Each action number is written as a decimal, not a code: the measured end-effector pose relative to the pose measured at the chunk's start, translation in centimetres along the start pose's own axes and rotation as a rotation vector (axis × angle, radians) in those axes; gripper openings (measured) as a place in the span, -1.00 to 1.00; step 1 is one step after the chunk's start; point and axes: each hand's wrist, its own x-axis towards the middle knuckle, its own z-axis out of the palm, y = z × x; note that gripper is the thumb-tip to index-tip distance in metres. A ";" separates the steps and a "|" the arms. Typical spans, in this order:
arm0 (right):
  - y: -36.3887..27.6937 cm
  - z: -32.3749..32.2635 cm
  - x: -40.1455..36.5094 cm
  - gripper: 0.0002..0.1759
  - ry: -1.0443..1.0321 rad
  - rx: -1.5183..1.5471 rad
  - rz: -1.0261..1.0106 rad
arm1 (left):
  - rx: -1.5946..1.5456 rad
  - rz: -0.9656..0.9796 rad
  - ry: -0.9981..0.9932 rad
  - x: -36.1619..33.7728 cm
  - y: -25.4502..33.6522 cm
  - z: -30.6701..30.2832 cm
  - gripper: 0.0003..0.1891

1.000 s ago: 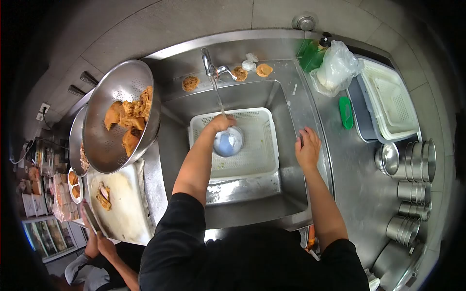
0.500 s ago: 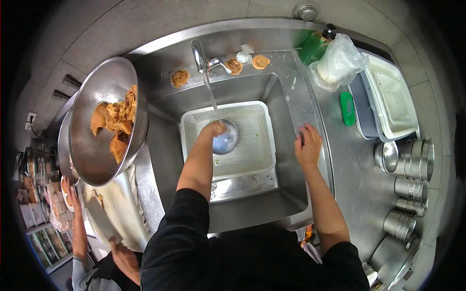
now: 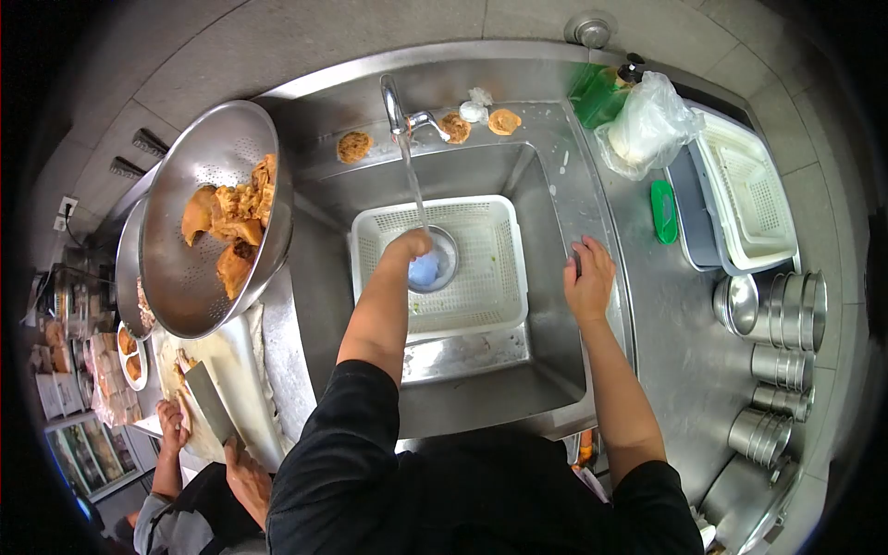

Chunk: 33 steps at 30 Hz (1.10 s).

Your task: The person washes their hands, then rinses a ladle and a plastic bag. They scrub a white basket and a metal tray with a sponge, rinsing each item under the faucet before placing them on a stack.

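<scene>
Water from the faucet [image 3: 393, 104] runs down onto my left hand [image 3: 413, 245], which is at the rim of a small metal bowl [image 3: 449, 260]. Something bluish [image 3: 425, 269] shows in the bowl beside my fingers; the fingertips are hidden, so what they grip cannot be made out. The bowl sits inside a white perforated basket [image 3: 472, 314] in the steel sink [image 3: 490, 405]. On the sink's right edge my right hand [image 3: 590, 282] rests with its fingers apart, holding nothing.
A steel colander [image 3: 176, 277] with cooked pieces [image 3: 227, 215] stands at left. Below it, a co-worker's hands [image 3: 246, 481] hold a cleaver [image 3: 211, 402] and food over a cutting board [image 3: 245, 370]. At right are a plastic bag [image 3: 647, 125], white basket [image 3: 745, 185] and metal containers [image 3: 783, 361].
The view has shifted slightly. More blue shows in the bowl beside my left hand. The co-worker's left hand has moved from near the white dish down to the board, and the cleaver has shifted.
</scene>
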 end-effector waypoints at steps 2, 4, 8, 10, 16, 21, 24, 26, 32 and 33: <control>-0.1 0.0 0.0 -0.67 0.002 -0.001 -0.001 | 0.024 0.020 0.058 -0.8 0.6 -0.5 -0.67; -0.1 -0.1 0.0 -0.67 -0.003 0.003 0.007 | 0.120 -0.006 0.141 -1.0 1.1 -0.7 -0.66; 0.1 0.1 -0.1 -0.67 -0.007 0.006 0.009 | 0.040 0.053 0.144 -0.7 0.6 0.0 -0.68; 0.2 0.1 -0.1 -0.67 -0.004 -0.008 0.001 | 0.084 0.025 0.086 -0.5 0.3 0.8 -0.71; 0.3 0.3 -0.2 -0.67 0.006 0.001 0.002 | 0.389 0.338 -0.017 5.7 -4.3 2.3 -0.70; 0.3 0.4 -0.1 -0.67 0.010 0.001 -0.010 | 0.261 0.259 0.212 -2.2 3.1 -1.5 -0.64; 0.2 0.3 -0.1 -0.67 0.013 -0.003 -0.013 | 0.155 0.152 0.128 -1.7 3.0 -1.2 -0.66; 0.3 0.3 -0.1 -0.67 0.020 -0.006 -0.020 | 0.166 0.119 0.092 -2.5 2.5 -0.4 -0.68; 0.3 0.5 -0.3 -0.67 0.025 0.001 -0.024 | 0.151 0.018 0.077 -4.8 3.1 0.3 -0.61; 0.3 0.5 -0.3 -0.67 0.027 -0.005 -0.026 | 0.160 0.072 0.197 -4.5 2.7 0.5 -0.68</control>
